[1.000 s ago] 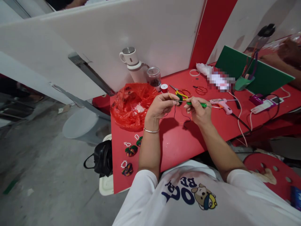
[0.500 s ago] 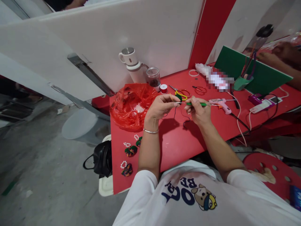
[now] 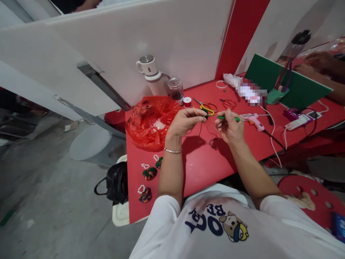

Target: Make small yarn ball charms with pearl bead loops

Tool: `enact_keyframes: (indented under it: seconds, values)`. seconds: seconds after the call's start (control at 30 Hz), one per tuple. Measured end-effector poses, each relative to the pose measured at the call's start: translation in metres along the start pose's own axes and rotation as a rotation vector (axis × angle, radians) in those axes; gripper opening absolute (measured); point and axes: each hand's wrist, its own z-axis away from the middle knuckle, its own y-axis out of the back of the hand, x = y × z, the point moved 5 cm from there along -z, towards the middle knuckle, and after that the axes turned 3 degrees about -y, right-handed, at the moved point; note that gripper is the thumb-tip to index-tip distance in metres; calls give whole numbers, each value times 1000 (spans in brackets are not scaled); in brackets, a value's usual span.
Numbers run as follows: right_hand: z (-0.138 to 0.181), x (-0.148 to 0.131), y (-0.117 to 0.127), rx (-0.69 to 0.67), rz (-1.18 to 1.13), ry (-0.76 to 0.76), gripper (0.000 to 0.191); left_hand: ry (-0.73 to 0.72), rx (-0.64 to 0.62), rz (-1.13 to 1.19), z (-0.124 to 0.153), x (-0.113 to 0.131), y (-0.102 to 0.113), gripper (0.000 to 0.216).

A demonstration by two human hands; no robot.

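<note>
Above the red table [image 3: 199, 165], my left hand [image 3: 184, 121] pinches a small dark piece with thin cord [image 3: 205, 126] trailing down from it. My right hand [image 3: 229, 126] is closed on a green-handled tool [image 3: 229, 117], its metal tip pointing left toward the left fingers. The two hands are nearly touching. Dark and orange cord hangs between them onto the table.
A red plastic bag [image 3: 151, 120] with white beads lies left of my hands. Three beaded charms [image 3: 149, 173] sit near the front left edge. Behind are a white mug-topped bottle [image 3: 151, 73], a jar [image 3: 175, 88], a thread spool [image 3: 187, 101], scissors [image 3: 206, 107], a pink glue gun [image 3: 254, 120]. Another person's hands [image 3: 320, 61] work at far right.
My right hand has shifted slightly right and up, drawing the green tool away from my left fingers. My left hand has stayed almost in place.
</note>
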Motion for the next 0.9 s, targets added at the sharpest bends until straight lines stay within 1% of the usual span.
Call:
enact_keyframes:
  seconds: [0.23, 0.43, 0.57, 0.7, 0.9]
  values:
    - [1, 0, -1, -15, -54, -34, 48, 1, -9, -52, 0, -2, 1, 28]
    - [1, 0, 2, -21, -81, -49, 50, -25, -6, -51, 0, -1, 2, 30]
    - [1, -2, 2, -27, -67, -58, 52, -5, -13, -69, -1, -2, 1, 35]
    - [1, -2, 3, -29, -44, -60, 54, -2, -28, -76, -1, -2, 1, 35]
    - [0, -1, 4, -17, -47, -51, 52, -6, -45, -82, -1, -1, 1, 35]
